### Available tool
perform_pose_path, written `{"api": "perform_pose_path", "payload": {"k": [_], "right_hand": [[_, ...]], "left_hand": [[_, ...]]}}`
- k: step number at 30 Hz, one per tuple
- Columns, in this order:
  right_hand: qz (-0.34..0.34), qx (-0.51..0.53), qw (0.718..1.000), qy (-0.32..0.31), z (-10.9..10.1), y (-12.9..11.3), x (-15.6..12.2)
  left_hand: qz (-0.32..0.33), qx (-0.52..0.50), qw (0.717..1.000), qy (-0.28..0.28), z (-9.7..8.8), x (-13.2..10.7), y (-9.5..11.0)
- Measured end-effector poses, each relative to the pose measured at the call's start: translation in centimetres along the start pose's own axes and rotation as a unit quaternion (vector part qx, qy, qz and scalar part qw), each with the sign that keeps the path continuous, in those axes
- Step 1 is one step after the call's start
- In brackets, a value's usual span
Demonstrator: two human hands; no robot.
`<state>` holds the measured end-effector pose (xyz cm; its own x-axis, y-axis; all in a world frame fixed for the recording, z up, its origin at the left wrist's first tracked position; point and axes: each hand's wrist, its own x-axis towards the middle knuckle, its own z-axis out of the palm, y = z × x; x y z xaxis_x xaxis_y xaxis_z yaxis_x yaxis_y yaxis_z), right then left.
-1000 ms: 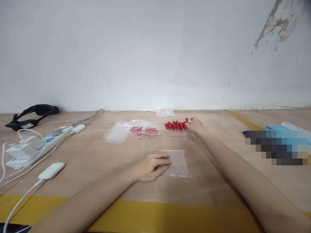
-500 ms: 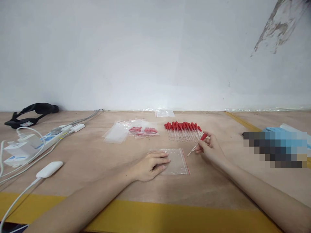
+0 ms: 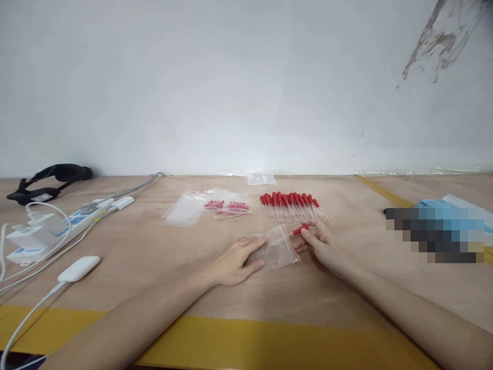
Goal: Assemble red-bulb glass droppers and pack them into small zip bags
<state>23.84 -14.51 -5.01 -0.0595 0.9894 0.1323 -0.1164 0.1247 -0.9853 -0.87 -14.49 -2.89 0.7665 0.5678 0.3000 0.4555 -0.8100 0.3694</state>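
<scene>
My left hand (image 3: 235,261) lies flat with fingers stretched out, resting on the left part of a clear zip bag (image 3: 276,261). Pinched in my right hand (image 3: 322,244) is a dropper (image 3: 300,229) by its red rubber bulb. Its thin clear tube points left and overlaps the bag at the red-striped mouth, which is slightly raised; the tube seems to be inside. Just behind, a row of droppers (image 3: 289,200) lies side by side, red bulbs toward the wall and tips toward me.
Left of the droppers lie bags with red-bulbed items (image 3: 236,206) and a stack of flat bags (image 3: 185,210). Another bag (image 3: 261,180) is by the wall. A power strip (image 3: 73,226) with cables, a white device (image 3: 79,269) and a black strap (image 3: 50,180) occupy the left. A blue item (image 3: 439,210) is right.
My right hand has moved left with the dropper, from beside the row to the bag's mouth. The tube now overlaps the bag, whose right end has lifted. My left hand has stayed put.
</scene>
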Motion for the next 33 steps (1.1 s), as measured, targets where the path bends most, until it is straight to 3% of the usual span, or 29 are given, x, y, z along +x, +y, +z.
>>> {"api": "perform_pose_path", "payload": {"k": [7, 12, 19, 23, 28, 33], "right_hand": [[-0.081, -0.069, 0.981, -0.161, -1.1, -1.1, -0.3], [-0.027, -0.038, 0.962, -0.268, -0.4, -1.5, -0.2], [0.041, -0.087, 0.977, -0.190, -1.0, -1.0, 0.6], [0.080, -0.109, 0.975, -0.178, -1.4, -0.7, 1.0], [0.047, -0.151, 0.979, -0.125, -1.0, -0.2, 0.9], [0.021, -0.225, 0.963, -0.148, -0.5, -0.6, 0.5]], "left_hand": [[0.003, -0.017, 1.000, 0.003, -0.1, 0.1, -0.1], [0.001, -0.020, 1.000, 0.003, 0.1, 0.2, -0.1], [-0.040, -0.077, 0.996, -0.031, -1.1, 0.0, -0.5], [-0.022, -0.082, 0.995, -0.044, -1.8, -0.1, -0.9], [-0.009, -0.075, 0.997, -0.035, -1.6, -0.1, -1.0], [0.008, -0.075, 0.997, -0.032, -1.4, 0.0, -1.1]]}}
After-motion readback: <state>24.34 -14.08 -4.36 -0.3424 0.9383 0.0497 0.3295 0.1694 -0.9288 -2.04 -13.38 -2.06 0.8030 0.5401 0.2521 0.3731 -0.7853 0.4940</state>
